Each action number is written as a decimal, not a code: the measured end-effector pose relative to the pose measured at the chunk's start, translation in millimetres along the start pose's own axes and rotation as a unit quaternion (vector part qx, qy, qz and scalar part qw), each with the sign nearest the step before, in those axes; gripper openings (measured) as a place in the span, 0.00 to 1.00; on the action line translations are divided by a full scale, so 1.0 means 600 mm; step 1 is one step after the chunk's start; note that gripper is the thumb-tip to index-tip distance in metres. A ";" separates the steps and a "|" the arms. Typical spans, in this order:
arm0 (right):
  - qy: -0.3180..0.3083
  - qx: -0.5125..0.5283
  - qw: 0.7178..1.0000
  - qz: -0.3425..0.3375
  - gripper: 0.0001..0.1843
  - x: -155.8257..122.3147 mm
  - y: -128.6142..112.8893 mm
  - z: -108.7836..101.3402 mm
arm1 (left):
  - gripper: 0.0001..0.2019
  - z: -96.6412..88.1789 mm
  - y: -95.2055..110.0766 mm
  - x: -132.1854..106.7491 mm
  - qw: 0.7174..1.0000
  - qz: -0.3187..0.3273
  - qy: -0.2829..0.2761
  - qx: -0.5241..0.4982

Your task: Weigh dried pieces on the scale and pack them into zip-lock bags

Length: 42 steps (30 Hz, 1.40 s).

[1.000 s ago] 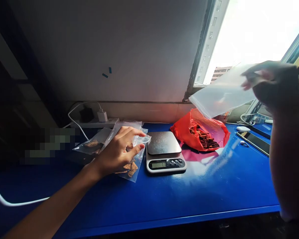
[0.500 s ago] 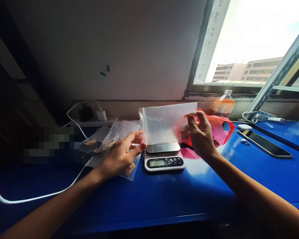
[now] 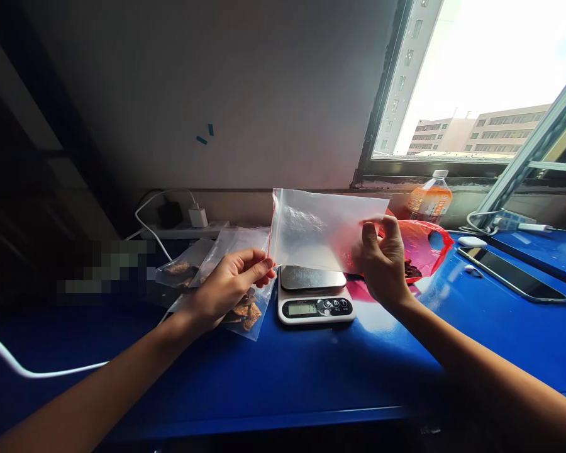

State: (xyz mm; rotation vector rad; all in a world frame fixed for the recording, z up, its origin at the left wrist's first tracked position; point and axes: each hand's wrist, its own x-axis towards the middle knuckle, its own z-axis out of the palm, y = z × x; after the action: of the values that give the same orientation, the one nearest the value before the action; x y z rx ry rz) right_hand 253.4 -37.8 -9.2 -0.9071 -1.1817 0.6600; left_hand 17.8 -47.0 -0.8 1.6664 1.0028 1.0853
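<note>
A clear zip-lock bag point(image 3: 321, 226) with a red-edged seal is stretched sideways above a small kitchen scale point(image 3: 316, 307). My left hand point(image 3: 233, 280) pinches its seal end at the lower left corner. At the bag's other end my right hand point(image 3: 384, 258) grips it between thumb and fingers. Some of the right fingers sit behind the film and look blurred. No contents show in the held bag. The scale has a metal plate and a lit display too small to read surely. Beneath my left hand lies a filled zip-lock bag point(image 3: 251, 318) with brown dried pieces.
More filled zip-lock bags point(image 3: 182, 267) lie at left. A red plastic bag point(image 3: 427, 251) with dark pieces is behind my right hand, near a drink bottle point(image 3: 431, 196). A phone point(image 3: 512, 274), an earbud case point(image 3: 471, 241) and cables lie at right; a charger point(image 3: 198, 216) stands behind.
My left fingers have closed from a looser hold into a pinch at the bag's corner. The held bag is higher at its seal end. The view has shifted slightly, and the display digits differ.
</note>
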 end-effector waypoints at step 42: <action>-0.256 -0.250 0.917 -0.177 0.21 -0.038 -0.036 -0.002 | 0.07 0.042 0.028 -0.017 0.951 0.140 -0.009 0.274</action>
State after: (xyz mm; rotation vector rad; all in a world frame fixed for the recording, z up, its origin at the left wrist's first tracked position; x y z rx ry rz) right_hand 247.9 -68.0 -1.5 -0.9272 -1.9948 0.2971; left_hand 41.2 -67.1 6.8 2.3198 1.1483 1.0203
